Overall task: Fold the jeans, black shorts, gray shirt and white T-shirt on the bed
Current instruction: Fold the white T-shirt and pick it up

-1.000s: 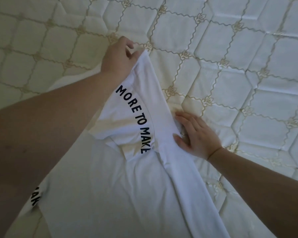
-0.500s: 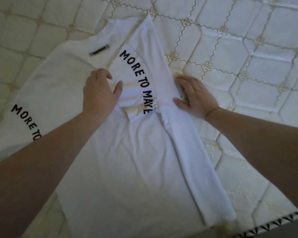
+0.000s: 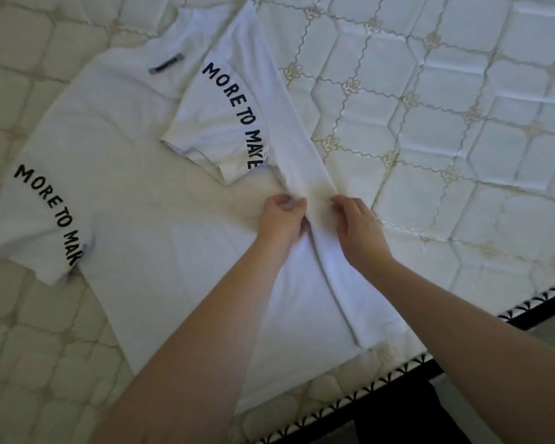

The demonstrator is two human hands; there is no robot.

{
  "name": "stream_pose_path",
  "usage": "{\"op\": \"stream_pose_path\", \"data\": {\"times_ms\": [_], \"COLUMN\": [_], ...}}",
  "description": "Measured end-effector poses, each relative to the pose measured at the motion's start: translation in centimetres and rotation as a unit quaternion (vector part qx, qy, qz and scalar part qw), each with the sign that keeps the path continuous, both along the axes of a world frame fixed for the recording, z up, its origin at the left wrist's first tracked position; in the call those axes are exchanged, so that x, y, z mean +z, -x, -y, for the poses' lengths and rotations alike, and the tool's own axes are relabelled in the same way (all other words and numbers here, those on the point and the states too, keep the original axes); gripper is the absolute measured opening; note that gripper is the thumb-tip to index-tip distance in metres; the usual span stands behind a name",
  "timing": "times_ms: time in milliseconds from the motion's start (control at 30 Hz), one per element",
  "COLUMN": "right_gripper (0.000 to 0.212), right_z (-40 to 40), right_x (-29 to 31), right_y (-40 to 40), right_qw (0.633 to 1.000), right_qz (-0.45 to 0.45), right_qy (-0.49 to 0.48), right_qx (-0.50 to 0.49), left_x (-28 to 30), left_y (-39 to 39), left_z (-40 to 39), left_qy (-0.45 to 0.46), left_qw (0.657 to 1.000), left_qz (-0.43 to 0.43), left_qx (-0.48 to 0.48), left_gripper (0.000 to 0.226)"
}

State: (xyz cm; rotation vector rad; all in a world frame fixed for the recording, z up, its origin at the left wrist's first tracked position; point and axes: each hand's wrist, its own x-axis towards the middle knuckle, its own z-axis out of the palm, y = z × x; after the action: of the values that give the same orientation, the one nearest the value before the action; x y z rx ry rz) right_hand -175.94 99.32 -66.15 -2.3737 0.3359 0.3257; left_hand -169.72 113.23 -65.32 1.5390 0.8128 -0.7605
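Note:
The white T-shirt [image 3: 161, 238] lies flat on the bed, with a dark neck label and black "MORE TO MAKE" lettering on each sleeve. Its right side is folded inward as a long strip [image 3: 305, 149], and the right sleeve [image 3: 218, 129] lies turned back over the body. My left hand [image 3: 281, 221] pinches the strip's inner edge at mid-length, fingers curled. My right hand [image 3: 356, 227] grips the outer edge just beside it, fingertips curled onto the cloth. The left sleeve [image 3: 42, 216] is spread out. The jeans, black shorts and gray shirt are out of view.
The cream quilted mattress [image 3: 446, 129] extends on all sides of the shirt. Its near edge with black patterned trim [image 3: 526, 302] runs diagonally at the lower right, with grey floor beyond. Something dark [image 3: 398, 415] shows below the edge at the bottom.
My left hand left the folded sleeve and came down to the strip beside my right hand. My right hand slid a little down the strip's outer edge. The view pulled back.

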Motion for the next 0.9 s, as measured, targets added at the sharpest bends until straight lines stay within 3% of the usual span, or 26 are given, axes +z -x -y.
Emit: {"op": "stream_pose_path", "data": {"times_ms": [167, 300, 500, 633, 767, 867, 900], "right_gripper": [0.037, 0.037, 0.038, 0.029, 0.040, 0.025, 0.021], "right_z": [1.3, 2.0, 3.8, 5.3, 6.3, 7.0, 7.1], "right_x": [0.9, 0.8, 0.9, 1.3, 1.4, 1.6, 1.6], "right_y": [3.7, 6.7, 9.9, 11.6, 13.8, 15.5, 16.0], "right_qw": [1.000, 0.998, 0.973, 0.938, 0.936, 0.935, 0.934], "right_qz": [-0.012, -0.040, -0.208, -0.344, -0.353, -0.351, -0.351], "right_qy": [0.003, 0.054, 0.042, 0.034, 0.015, -0.019, -0.017], "right_qx": [0.002, -0.002, -0.089, -0.028, -0.004, -0.047, -0.062], "left_x": [-0.4, -0.4, -1.0, -1.0, -1.2, -1.1, -1.1], "left_y": [-0.1, 1.4, 7.3, 12.5, 17.2, 20.4, 21.1], "left_z": [0.7, 0.9, 1.3, 2.6, 3.8, 4.0, 3.9], "left_qy": [0.013, -0.080, -0.036, 0.006, 0.017, 0.001, -0.021], "left_qw": [0.998, 0.993, 0.998, 0.997, 0.991, 0.989, 0.988], "left_qz": [0.010, 0.060, 0.003, -0.040, -0.096, -0.102, -0.092], "left_qx": [-0.059, -0.066, -0.058, -0.069, -0.091, -0.111, -0.126], "left_gripper": [0.026, 0.016, 0.012, 0.015, 0.020, 0.003, 0.010]}}
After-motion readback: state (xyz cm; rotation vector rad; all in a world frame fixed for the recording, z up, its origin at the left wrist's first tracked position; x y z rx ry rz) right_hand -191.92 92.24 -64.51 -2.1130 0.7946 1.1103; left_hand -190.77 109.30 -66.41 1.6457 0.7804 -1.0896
